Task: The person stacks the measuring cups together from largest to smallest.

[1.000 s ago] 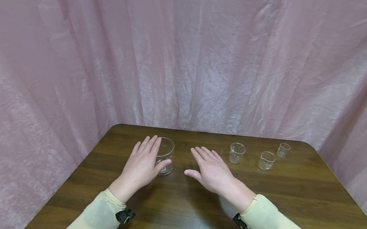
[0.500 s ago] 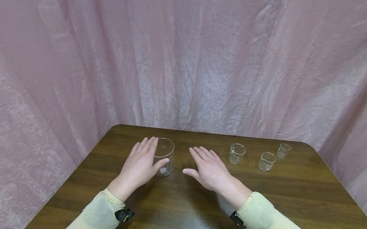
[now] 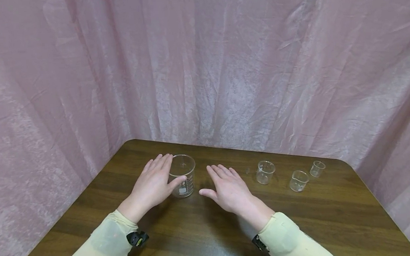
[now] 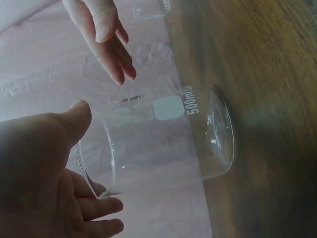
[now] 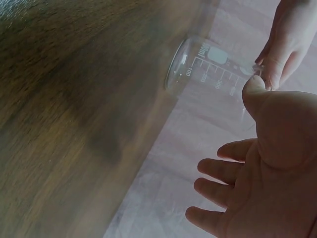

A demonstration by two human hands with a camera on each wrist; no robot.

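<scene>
A large clear glass beaker [image 3: 187,174] marked 500ml stands upright on the wooden table, left of centre. My left hand [image 3: 149,187] is at its left side, fingers straight and thumb out, overlapping its near wall in the head view. From the left wrist, the beaker [image 4: 153,144] shows with that hand's thumb and fingertips around its rim level, not curled on it. To the right of the beaker my right hand [image 3: 231,190] hovers, palm down, fingers extended and thumb pointing left; the right wrist view shows its fingers [image 5: 218,186] spread with nothing in them.
Three smaller glass beakers stand to the right: one medium beaker [image 3: 265,172], another beaker [image 3: 299,181] nearer the front, and the smallest beaker [image 3: 317,169] near the back right corner. The brown wooden table [image 3: 195,227] ends at a pink curtain [image 3: 202,67] behind.
Both hands have drifted slightly left. More of the large beaker shows past my left thumb, and my right hand has come closer to it. The beakers have stayed in place.
</scene>
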